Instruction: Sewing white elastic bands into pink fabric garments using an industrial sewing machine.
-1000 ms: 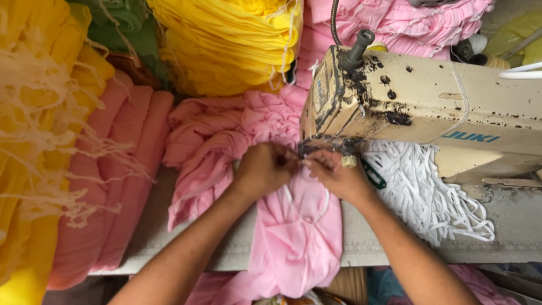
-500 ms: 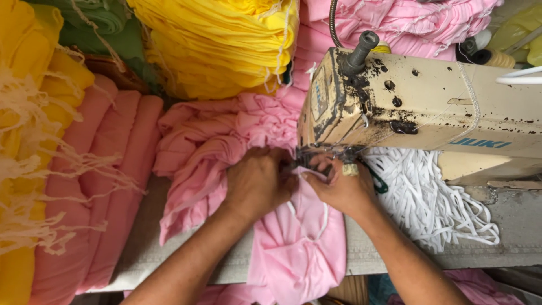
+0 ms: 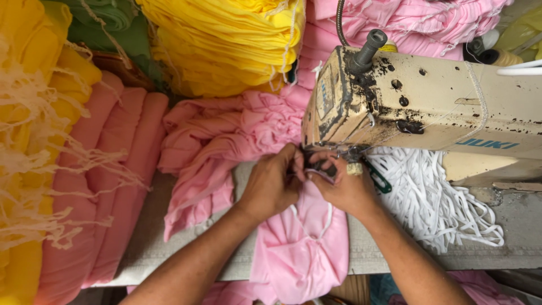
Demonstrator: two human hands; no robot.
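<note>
both hands bunched together right under the head of the cream, grime-stained sewing machine, working a pink garment piece with a strip of white elastic band looped across it. left hand knuckles up, fingers curled shut and pinching the pink fabric edge just left of the needle area. right hand mirrored on the other side, fingers closed around the same edge, thumb tucked toward the presser foot zone; fingertips mostly hidden behind the knuckles, so exact pinch point hard to tell. key relation: fabric edge sitting between the 2 hands and straight ahead of the fingertips, touching or just short of the machine foot, with the long axis of the piece running back toward the body and hanging off the near edge of the grey table. both hands about equally near, left maybe a hair closer to the seam start. forearms angled inward from the bottom corners, making a v, wrists low on the table. around it: tangle of white elastic strips heaped to the right under the machine arm, crumpled pink pile to the left and behind, salmon rolls of cloth further left, yellow stack up top, frayed yellow cloth at far left.
</note>
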